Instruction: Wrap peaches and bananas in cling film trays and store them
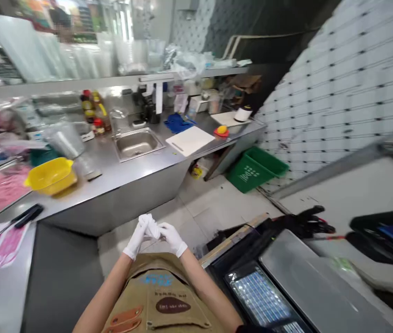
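Observation:
Both of my hands wear white gloves and meet in front of the brown apron [141, 291]. Between them is a crumpled white cloth or tissue [151, 225]; which of the two I cannot tell. My left hand [138, 236] has its fingers closed round the left side of this white wad. At its right edge, my right hand [172, 237] pinches it with the fingertips. White glove against white wad makes the border between them hard to see.
Ahead runs a steel counter with a sink [137, 144], a white cutting board [189, 141] and a yellow basin [51, 176]. A green basket [257, 169] stands on the floor. Close on my right is a machine with a keypad [260, 293]. Scissors [26, 216] lie at left.

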Demonstrator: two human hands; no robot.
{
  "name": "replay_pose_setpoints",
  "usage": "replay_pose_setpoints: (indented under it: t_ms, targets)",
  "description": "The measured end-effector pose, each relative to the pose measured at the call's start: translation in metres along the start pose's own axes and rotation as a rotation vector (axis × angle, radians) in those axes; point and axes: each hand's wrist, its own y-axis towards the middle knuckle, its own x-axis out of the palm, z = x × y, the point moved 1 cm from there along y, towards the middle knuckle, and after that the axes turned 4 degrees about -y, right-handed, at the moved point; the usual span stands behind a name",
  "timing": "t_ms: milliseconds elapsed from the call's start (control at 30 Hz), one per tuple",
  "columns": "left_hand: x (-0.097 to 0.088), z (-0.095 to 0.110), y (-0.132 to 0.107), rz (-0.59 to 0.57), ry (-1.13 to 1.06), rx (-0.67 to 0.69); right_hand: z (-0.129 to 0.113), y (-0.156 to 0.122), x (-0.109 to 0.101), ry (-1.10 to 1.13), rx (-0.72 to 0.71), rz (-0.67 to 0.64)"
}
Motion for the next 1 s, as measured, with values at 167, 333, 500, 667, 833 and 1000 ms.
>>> replay_pose_setpoints:
  t_ms: [167,333,500,667,833,1000]
  targets:
    - [0.047,-0.010,0.095,-0.129,0.264,-0.151,-0.025,0.041,-0.077,0.049,-0.005,0.296]
    - [0.118,-0.010,0.206,-0.252,0.362,-0.200,-0.047,0.098,-0.156,0.170,0.037,0.445]
    - [0.239,0.053,0.317,-0.314,0.323,-0.179,-0.107,0.143,-0.249,0.307,0.084,0.625]
    - [0.373,0.119,0.428,-0.264,0.192,-0.002,-0.155,0.142,-0.343,0.412,0.011,0.827]
    - [0.491,0.074,0.470,-0.448,0.289,-0.349,-0.162,0.134,-0.437,0.552,0.117,0.996]
    - [0.550,-0.051,0.444,-0.516,0.530,-0.626,-0.171,0.121,-0.613,0.641,0.092,1.070]
